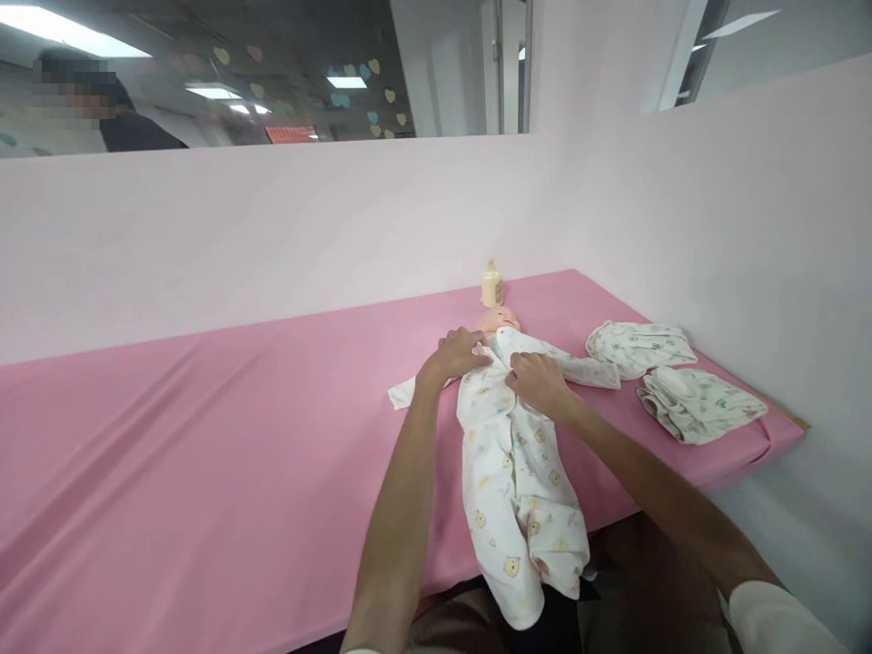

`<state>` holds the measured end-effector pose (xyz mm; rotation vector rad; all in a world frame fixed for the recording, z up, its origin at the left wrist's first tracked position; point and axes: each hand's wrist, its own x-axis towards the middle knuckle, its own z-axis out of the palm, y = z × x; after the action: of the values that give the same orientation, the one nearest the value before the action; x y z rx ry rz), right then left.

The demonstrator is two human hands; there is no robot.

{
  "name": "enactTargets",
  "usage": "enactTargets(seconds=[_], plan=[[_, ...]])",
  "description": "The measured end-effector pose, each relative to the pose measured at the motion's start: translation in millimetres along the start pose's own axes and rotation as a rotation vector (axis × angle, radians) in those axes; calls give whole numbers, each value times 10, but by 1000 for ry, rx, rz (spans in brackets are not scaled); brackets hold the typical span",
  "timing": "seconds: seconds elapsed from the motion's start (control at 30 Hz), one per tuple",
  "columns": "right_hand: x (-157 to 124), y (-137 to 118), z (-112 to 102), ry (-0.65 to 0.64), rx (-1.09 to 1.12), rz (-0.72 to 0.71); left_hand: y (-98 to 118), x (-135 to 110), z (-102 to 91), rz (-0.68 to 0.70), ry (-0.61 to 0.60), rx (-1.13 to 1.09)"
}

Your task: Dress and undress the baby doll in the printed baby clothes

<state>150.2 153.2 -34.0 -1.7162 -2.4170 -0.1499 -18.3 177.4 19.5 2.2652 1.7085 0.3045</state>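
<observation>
Pink sheeting [238, 472] covers a long padded surface, and on it, near its right end, a smooth-headed baby doll [500, 319] lies on its back, its front turned up within reach of 2 bare hands. It wears a white cotton suit [487, 472] printed with small yellow-brown bears; the leg ends overhang the near edge, which seems to bring the chest closer to the person. The 2 sleeves spread outward, leaving the front uncovered by them.

The left hand [460, 354] rests at the collar, thumb over the cloth; I cannot tell whether its fingers grip. The right hand [540, 381] curls at the chest and appears to pinch the suit's front, perhaps to control the fabric there.

A cream pump bottle [491, 287] stands just beyond the head, out of the hands' way. To the right, 2 folded white printed cloths [701, 404] sit well apart from the doll.
</observation>
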Motion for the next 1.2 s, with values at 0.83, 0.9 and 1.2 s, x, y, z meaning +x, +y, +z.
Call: enactTargets(seconds=[0.83,0.9,1.2], plan=[[-15,256,40,20,921,-43,260,-65,28,203,-90,128],[-22,270,34,14,941,-44,252,-78,5,218,-108,70],[-1,268,80,-6,1069,14,176,-74,-33,272,-194,-147]])
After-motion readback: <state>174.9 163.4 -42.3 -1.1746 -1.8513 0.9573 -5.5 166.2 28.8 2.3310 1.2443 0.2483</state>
